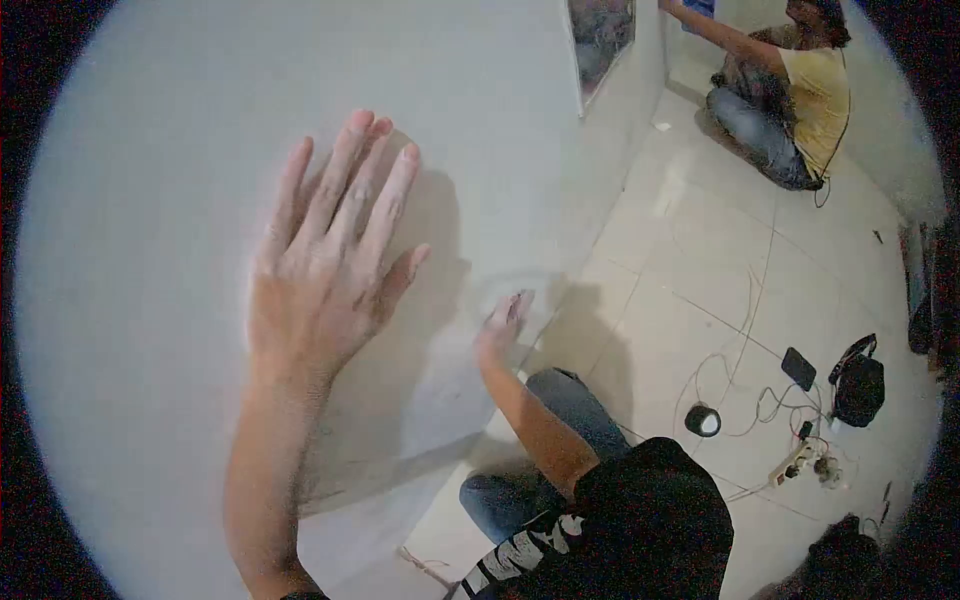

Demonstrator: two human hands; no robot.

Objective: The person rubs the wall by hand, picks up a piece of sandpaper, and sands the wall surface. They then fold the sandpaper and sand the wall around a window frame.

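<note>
My left hand (335,235) is raised in front of the pale wall (180,200), its back towards me. The fingers are stretched out with gaps between some of them, white dust covers them, and nothing is held. The palm faces the wall and is hidden; a shadow falls to its right. Lower down, my right hand (505,320) is close to the wall near the floor, also whitened. Its fingers look bent together around a small dark spot that I cannot make out. My jeans-clad knees (585,405) are bent below it.
A person in a yellow shirt (815,100) sits at the far right by the wall. On the tiled floor (690,270) lie a tape roll (703,420), a dark flat object (798,369), a black bag (857,385), a power strip (795,462) and loose cables. A framed panel (600,45) is above.
</note>
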